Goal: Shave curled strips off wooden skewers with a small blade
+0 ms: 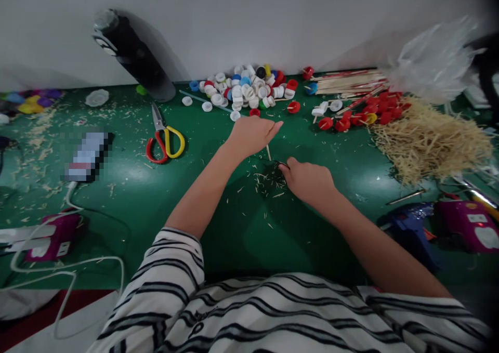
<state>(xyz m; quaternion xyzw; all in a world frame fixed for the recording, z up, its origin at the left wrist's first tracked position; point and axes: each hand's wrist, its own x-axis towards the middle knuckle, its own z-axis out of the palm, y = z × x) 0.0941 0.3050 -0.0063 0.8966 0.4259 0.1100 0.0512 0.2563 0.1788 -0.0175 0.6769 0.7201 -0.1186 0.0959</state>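
My left hand (253,135) is closed around a thin wooden stick (268,152) whose lower end points down at the green table (241,244). Just right of and below it, my right hand (312,182) is wrapped round a small dark tool (281,164), probably a blade, most of which the fingers hide. The tool's tip is close to the stick; whether they touch is unclear. Thin pale shavings (268,180) lie scattered on the table beneath both hands.
Bottle caps (249,89) lie piled by the wall, with wooden sticks (346,85) and red caps (380,108) to their right. Scissors (166,140), a phone (86,156) and a black bottle (142,62) are left. A shavings heap (432,140) and blue glue gun (413,228) are right.
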